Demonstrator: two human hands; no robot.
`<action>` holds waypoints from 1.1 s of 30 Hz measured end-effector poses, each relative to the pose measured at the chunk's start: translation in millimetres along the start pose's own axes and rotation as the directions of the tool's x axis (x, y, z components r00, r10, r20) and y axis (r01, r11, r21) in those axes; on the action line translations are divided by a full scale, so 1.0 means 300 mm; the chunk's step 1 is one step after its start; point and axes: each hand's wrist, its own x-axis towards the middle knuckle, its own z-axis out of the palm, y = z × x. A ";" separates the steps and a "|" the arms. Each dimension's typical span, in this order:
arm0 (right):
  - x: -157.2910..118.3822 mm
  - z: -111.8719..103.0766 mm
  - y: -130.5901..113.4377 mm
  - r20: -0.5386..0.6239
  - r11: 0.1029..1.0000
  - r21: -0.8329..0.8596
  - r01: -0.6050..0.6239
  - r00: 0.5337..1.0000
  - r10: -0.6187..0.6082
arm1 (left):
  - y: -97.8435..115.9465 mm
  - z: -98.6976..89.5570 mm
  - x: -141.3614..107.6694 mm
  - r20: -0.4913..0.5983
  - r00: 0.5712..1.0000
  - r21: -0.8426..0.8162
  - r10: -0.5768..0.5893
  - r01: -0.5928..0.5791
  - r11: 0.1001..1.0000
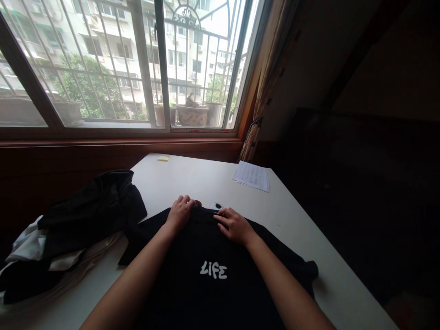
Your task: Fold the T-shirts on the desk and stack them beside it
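A black T-shirt (206, 247) lies spread on the white table in front of me, its collar end away from me. White lettering (213, 270) on it shows upside down. My left hand (179, 213) is closed at the far left of the collar, fingers curled over the cloth, with the fingertips partly hidden. On the right of the collar rests my right hand (234, 224), its fingers apart and touching the fabric. Close to its fingertips shows a thin pale line, too small to name. Just beyond the collar are a white round thing with a dark centre (217, 206) and a brownish round thing (197, 203).
Dark, white and beige clothes (92, 213) are heaped on the left of the white table (185, 176). Printed papers (252, 175) lie at the far right corner, a yellow note (163, 158) at the far left. A barred window (165, 68) and a curtain (259, 105) stand behind.
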 end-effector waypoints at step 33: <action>0.005 0.021 0.013 -0.028 0.999 -0.019 -0.035 0.999 0.035 | 0.108 -0.028 0.024 0.223 0.965 -0.099 0.139 -0.120 0.988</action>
